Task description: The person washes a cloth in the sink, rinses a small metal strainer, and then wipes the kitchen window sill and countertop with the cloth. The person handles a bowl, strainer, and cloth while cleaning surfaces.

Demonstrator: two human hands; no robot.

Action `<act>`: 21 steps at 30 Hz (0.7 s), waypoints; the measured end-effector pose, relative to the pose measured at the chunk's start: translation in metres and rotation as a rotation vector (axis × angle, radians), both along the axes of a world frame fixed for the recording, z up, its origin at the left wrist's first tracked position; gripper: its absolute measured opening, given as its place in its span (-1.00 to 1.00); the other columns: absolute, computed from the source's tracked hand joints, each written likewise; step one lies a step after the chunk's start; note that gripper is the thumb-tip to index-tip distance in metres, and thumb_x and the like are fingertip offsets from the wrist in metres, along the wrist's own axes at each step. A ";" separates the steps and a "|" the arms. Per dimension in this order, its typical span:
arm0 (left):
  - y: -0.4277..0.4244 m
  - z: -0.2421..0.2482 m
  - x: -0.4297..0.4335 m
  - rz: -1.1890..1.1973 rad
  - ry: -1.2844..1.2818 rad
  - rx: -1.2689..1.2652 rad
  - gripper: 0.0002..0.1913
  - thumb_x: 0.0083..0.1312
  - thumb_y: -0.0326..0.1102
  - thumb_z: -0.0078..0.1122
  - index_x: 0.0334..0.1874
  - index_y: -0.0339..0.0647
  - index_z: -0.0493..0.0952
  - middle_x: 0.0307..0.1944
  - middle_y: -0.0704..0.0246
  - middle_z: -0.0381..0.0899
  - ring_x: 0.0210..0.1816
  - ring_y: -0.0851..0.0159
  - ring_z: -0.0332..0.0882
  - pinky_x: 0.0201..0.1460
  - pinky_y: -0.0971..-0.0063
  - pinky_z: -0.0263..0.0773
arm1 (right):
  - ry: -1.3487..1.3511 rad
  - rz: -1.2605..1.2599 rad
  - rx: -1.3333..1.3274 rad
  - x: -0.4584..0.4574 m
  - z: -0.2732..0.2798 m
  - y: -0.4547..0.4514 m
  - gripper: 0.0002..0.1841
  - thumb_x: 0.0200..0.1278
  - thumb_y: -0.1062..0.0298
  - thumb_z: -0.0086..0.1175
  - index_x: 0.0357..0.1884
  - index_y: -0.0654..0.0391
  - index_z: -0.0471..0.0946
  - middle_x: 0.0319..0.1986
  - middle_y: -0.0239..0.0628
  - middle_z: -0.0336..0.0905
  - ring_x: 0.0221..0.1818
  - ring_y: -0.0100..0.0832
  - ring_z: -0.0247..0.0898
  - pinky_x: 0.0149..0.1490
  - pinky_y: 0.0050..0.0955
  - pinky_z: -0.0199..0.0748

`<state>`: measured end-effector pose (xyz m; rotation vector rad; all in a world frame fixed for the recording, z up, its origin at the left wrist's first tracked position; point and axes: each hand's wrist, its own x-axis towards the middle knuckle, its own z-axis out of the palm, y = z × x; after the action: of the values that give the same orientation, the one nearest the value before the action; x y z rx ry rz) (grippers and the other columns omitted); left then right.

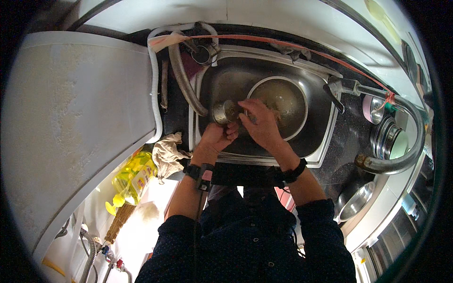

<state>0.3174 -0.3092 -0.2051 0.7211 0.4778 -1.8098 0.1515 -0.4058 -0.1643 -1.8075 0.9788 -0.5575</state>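
My left hand [220, 136] grips a small round metal cup [220, 112] from below, over the left part of the stainless steel sink [221, 76]. The cup tilts to the right, and bits of brownish residue show inside it. Just right of the cup is my right hand [262, 123], its thumb and fingers apart. Behind that hand a large round metal basin [301, 122] stands in the sink, holding murky liquid. My right hand and wrist cover the basin's lower left rim.
A grey hose [182, 78] hangs into the sink's left side. To the right are a faucet lever [332, 97], a curved metal spout [421, 123] and stacked bowls [384, 136]. A beige cloth [170, 155] and a yellow soap bottle [136, 177] lie at lower left, beside a large white appliance [88, 106].
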 end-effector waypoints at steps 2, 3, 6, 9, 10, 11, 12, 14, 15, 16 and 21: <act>0.000 -0.004 -0.001 -0.009 -0.034 -0.028 -0.84 0.65 -0.31 -0.13 0.02 -0.10 0.50 -0.38 0.53 0.43 -0.44 0.50 0.27 -0.40 0.55 0.23 | 0.038 0.019 -0.033 0.008 0.008 0.001 -0.67 0.36 0.47 0.26 0.15 0.23 0.64 0.06 0.00 0.63 0.04 0.02 0.64 0.07 -0.19 0.63; 0.000 -0.005 0.000 -0.015 -0.034 -0.019 -0.84 0.65 -0.32 -0.12 0.04 -0.10 0.50 -0.37 0.52 0.45 -0.43 0.50 0.29 -0.39 0.55 0.25 | 0.050 0.032 -0.058 0.010 0.011 0.001 -0.67 0.35 0.48 0.26 0.15 0.23 0.64 0.06 0.00 0.63 0.04 0.01 0.64 0.07 -0.20 0.64; 0.001 -0.008 0.000 -0.018 -0.063 -0.057 -0.83 0.66 -0.34 -0.11 0.08 -0.12 0.52 -0.33 0.50 0.50 -0.42 0.50 0.34 -0.39 0.54 0.31 | 0.092 0.033 -0.041 0.012 0.016 0.001 -0.75 0.36 0.46 0.24 0.05 0.24 0.67 0.04 0.00 0.64 0.05 0.07 0.64 0.11 -0.11 0.66; 0.000 -0.010 -0.001 -0.047 -0.144 -0.071 -0.83 0.66 -0.36 -0.11 0.07 -0.12 0.51 -0.33 0.49 0.52 -0.42 0.50 0.37 -0.39 0.53 0.34 | 0.059 0.048 -0.094 0.010 0.018 0.001 -0.77 0.34 0.47 0.25 0.01 0.24 0.67 0.00 -0.04 0.66 -0.02 0.06 0.67 0.05 -0.13 0.70; 0.000 -0.010 -0.001 -0.054 -0.171 -0.038 -0.83 0.66 -0.36 -0.12 0.07 -0.12 0.51 -0.33 0.49 0.52 -0.42 0.50 0.37 -0.39 0.53 0.35 | 0.059 0.045 -0.117 0.010 0.018 0.002 -0.78 0.33 0.48 0.26 -0.01 0.23 0.68 -0.02 -0.05 0.67 -0.04 0.04 0.68 0.02 -0.14 0.71; 0.000 -0.009 -0.001 -0.047 -0.194 -0.025 -0.83 0.66 -0.37 -0.12 0.06 -0.12 0.51 -0.33 0.48 0.53 -0.42 0.49 0.38 -0.39 0.53 0.36 | 0.061 0.049 -0.138 0.010 0.018 0.002 -0.80 0.32 0.48 0.26 -0.03 0.22 0.68 -0.04 -0.07 0.68 -0.07 0.02 0.69 -0.01 -0.16 0.72; 0.000 -0.009 -0.001 -0.061 -0.195 -0.011 -0.83 0.66 -0.37 -0.13 0.06 -0.12 0.51 -0.32 0.48 0.53 -0.43 0.50 0.38 -0.40 0.53 0.35 | 0.060 0.053 -0.156 0.010 0.018 0.003 -0.81 0.32 0.49 0.26 -0.05 0.21 0.68 -0.07 -0.09 0.69 -0.09 0.00 0.69 -0.04 -0.18 0.73; 0.000 -0.009 0.000 -0.059 -0.200 -0.014 -0.83 0.66 -0.38 -0.14 0.05 -0.12 0.50 -0.32 0.48 0.53 -0.43 0.50 0.38 -0.40 0.52 0.34 | 0.081 0.064 -0.217 0.011 0.018 0.002 -0.84 0.29 0.50 0.27 -0.09 0.18 0.67 -0.12 -0.13 0.70 -0.12 -0.04 0.70 -0.08 -0.19 0.74; 0.000 -0.009 0.000 -0.052 -0.183 -0.022 -0.84 0.66 -0.38 -0.14 0.04 -0.12 0.50 -0.33 0.48 0.53 -0.43 0.49 0.38 -0.41 0.52 0.34 | 0.090 0.061 -0.243 0.012 0.017 0.002 -0.85 0.28 0.51 0.27 -0.11 0.17 0.66 -0.14 -0.14 0.70 -0.14 -0.06 0.71 -0.10 -0.20 0.74; 0.000 -0.009 0.000 -0.041 -0.177 -0.018 -0.84 0.66 -0.39 -0.14 0.03 -0.12 0.50 -0.33 0.48 0.53 -0.43 0.49 0.38 -0.41 0.52 0.33 | 0.097 0.073 -0.245 0.012 0.017 0.001 -0.85 0.27 0.51 0.27 -0.13 0.16 0.65 -0.16 -0.15 0.69 -0.15 -0.07 0.70 -0.11 -0.20 0.74; -0.001 -0.008 0.000 -0.049 -0.191 -0.011 -0.85 0.64 -0.39 -0.14 0.01 -0.11 0.48 -0.36 0.47 0.51 -0.42 0.46 0.38 -0.41 0.52 0.29 | 0.146 0.107 -0.220 0.008 0.015 -0.002 -0.82 0.25 0.52 0.32 -0.13 0.20 0.59 -0.19 -0.13 0.68 -0.21 -0.08 0.69 -0.17 -0.20 0.68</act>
<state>0.3171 -0.3098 -0.2129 0.8948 0.3265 -1.7663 0.1597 -0.4073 -0.1491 -2.1083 0.9407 -0.4872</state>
